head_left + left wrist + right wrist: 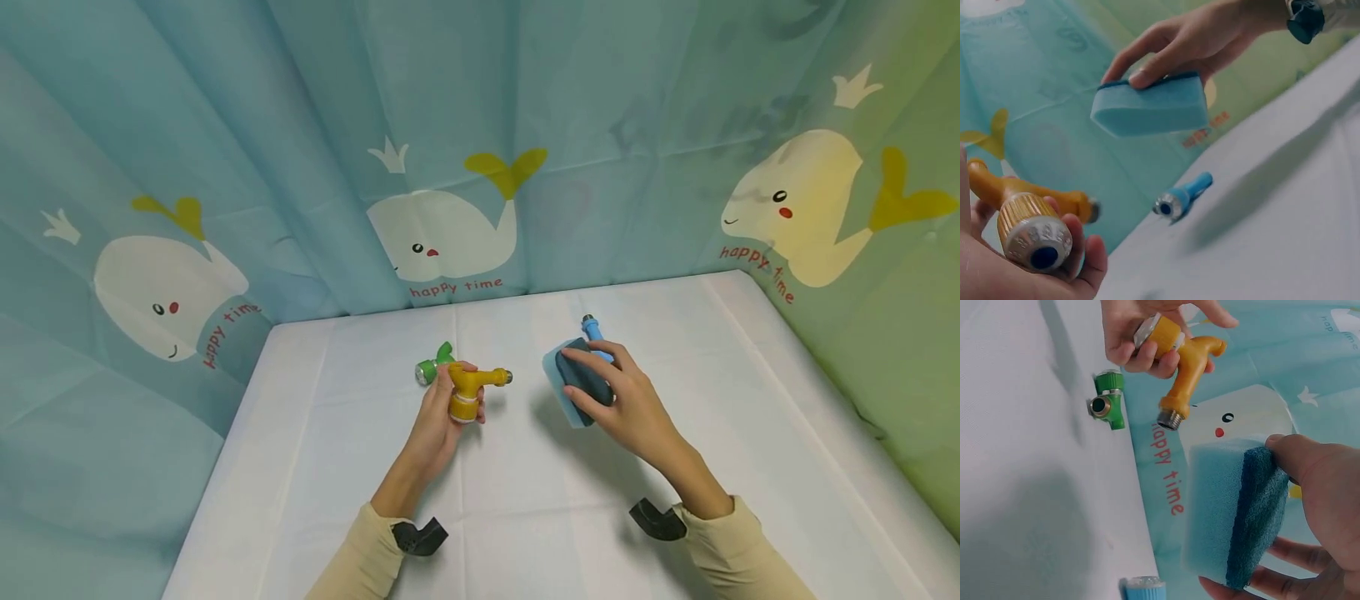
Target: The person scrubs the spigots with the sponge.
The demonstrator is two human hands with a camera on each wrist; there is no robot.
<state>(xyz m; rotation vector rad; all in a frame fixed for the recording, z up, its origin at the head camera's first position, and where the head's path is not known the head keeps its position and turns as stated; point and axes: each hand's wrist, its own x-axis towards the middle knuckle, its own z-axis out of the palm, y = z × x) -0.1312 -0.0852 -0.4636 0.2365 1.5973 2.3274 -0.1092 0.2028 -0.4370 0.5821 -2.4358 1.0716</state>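
Observation:
My left hand (442, 412) grips a yellow plastic tap (472, 387) above the white table (525, 533); the tap (1029, 219) fills the lower left of the left wrist view, and the right wrist view shows it (1182, 362) with its threaded end pointing down. My right hand (622, 400) holds a blue sponge (577, 382) with a dark scouring side, lifted off the table; this sponge (1232, 512) (1150, 109) is pinched between fingers and thumb. A green tap (433, 367) (1107, 403) lies on the table behind the left hand. A blue tap (596, 332) (1182, 197) lies beyond the sponge.
A teal curtain with whale prints (450, 233) encloses the table at the back and both sides. The table's near half (540, 500) holds nothing but my forearms in tan sleeves.

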